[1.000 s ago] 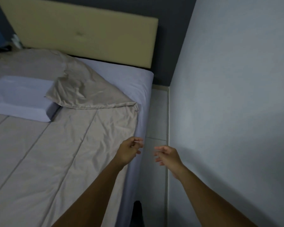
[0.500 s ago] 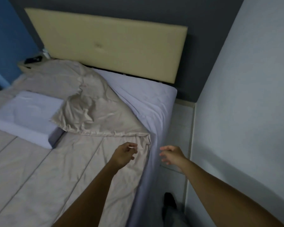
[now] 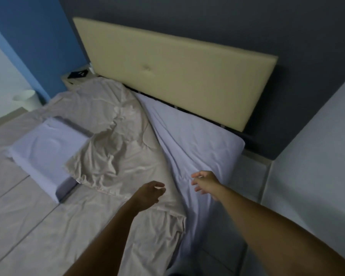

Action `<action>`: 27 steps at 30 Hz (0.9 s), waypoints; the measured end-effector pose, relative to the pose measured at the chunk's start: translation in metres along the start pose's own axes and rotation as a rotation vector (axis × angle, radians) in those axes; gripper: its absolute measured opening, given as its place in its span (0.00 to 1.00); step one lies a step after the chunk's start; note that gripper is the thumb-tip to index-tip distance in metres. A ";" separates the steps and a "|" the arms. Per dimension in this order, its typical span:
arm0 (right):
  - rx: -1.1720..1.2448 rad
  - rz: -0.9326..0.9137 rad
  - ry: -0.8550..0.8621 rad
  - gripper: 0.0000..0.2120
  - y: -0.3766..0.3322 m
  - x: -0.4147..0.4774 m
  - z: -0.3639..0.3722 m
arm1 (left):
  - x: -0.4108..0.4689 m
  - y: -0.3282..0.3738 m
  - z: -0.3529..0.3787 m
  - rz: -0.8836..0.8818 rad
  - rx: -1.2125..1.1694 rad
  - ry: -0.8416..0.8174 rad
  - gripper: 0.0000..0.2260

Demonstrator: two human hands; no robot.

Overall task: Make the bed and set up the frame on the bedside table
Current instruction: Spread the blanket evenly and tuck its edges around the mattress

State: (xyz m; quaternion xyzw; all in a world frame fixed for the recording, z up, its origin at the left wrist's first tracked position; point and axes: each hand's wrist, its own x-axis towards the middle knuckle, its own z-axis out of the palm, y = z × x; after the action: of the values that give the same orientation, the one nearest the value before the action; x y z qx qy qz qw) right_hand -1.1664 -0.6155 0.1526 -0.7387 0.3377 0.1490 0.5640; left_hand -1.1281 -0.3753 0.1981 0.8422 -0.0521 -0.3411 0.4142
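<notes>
We are reaching over the bed with both hands empty

Our left hand is hovering above the folded-back beige blanket, its grip apart and holding nothing; our right hand is hanging over the bare lilac sheet, fingers spread. A pillow is lying to the left, partly under the blanket. The worktop is sitting beyond the headboard, carrying something dark we cannot make out
</notes>
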 end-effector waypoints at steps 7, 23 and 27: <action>-0.125 -0.036 -0.090 0.12 -0.069 0.079 -0.008 | 0.087 0.005 -0.032 -0.103 -0.124 0.081 0.14; -0.400 -0.249 -0.341 0.10 -0.195 0.221 0.067 | 0.198 0.000 -0.099 -0.163 -0.395 0.398 0.13; -0.475 -0.280 -0.439 0.09 -0.213 0.246 0.102 | 0.214 -0.009 -0.107 -0.198 -0.499 0.499 0.13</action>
State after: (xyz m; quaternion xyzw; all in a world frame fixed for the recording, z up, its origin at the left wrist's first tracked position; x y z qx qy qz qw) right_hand -0.8292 -0.5730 0.1288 -0.8390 0.0597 0.2996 0.4503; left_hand -0.9008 -0.3782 0.1234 0.7737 0.2171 -0.1656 0.5717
